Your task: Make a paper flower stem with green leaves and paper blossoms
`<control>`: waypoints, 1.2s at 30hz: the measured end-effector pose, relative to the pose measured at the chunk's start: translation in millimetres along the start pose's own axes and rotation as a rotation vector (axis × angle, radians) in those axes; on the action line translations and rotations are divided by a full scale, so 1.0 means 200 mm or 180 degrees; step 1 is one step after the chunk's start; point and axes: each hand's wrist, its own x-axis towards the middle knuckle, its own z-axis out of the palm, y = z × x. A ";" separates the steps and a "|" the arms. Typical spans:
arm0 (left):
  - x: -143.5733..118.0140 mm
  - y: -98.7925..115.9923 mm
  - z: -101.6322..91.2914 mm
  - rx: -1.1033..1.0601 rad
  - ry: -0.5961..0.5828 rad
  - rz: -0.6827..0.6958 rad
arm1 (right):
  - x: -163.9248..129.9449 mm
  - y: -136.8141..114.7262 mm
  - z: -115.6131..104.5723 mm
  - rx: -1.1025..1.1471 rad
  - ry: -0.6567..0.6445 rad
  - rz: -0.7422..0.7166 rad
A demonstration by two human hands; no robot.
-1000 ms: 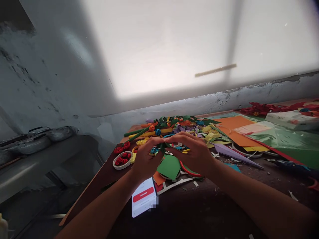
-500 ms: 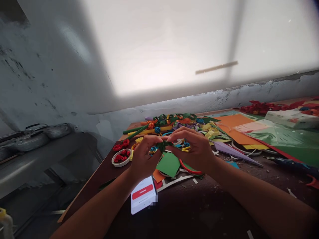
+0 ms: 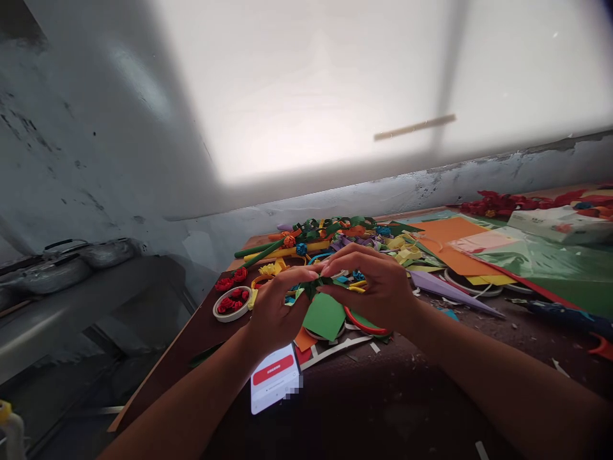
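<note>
Between my two hands is a small dark green folded paper piece (image 3: pixel 312 287), pinched at the fingertips and partly hidden by them. My left hand (image 3: pixel 280 306) is closed on its left side. From the right, my right hand (image 3: pixel 373 281) grips it with thumb and index finger. Just below the fingers lies a bright green paper square (image 3: pixel 324 317) on top of other paper. A lit phone (image 3: pixel 275 380) rests on the table under my left wrist.
Left of my hands, a white tape ring (image 3: pixel 232 317) holds red paper flowers. Behind them spreads a pile of coloured paper strips and flowers. A purple paper cone (image 3: pixel 454 294), orange sheet (image 3: pixel 450 246) and white tissue pack (image 3: pixel 558 223) lie rightward. Pots (image 3: pixel 62 268) stand on a side bench.
My fingers have shifted slightly on the green paper piece, which now shows less between them. The rest of the table looks the same, with the view moved a little.
</note>
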 end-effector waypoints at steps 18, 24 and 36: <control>0.01 0.01 0.01 -0.0105 0.0055 -0.0134 | 0.00 0.00 -0.01 -0.0090 -0.0069 -0.0016; -0.01 0.00 0.00 -0.0001 0.0081 -0.0245 | -0.01 0.01 -0.01 -0.0161 -0.0118 -0.0034; 0.08 0.04 -0.05 -0.0564 -0.0115 -0.0938 | 0.00 0.01 -0.02 -0.0598 -0.0084 0.0053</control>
